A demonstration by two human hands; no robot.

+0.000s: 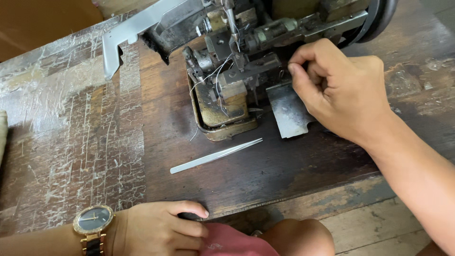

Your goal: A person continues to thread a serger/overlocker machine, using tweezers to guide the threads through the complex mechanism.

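Left hand (161,230) curled, gripping worn wooden counter (85,142) edge | right hand (341,90) pinching thread at old metal sewing machine (227,71) | threading unfinished | steel tweezers (215,155) unused

I see an old, grimy sewing machine (227,71) standing upright at the worktop's far edge, pale thread (215,76), probably slack, trailing down its front; slim steel tweezers (215,155) lie flat just before it.
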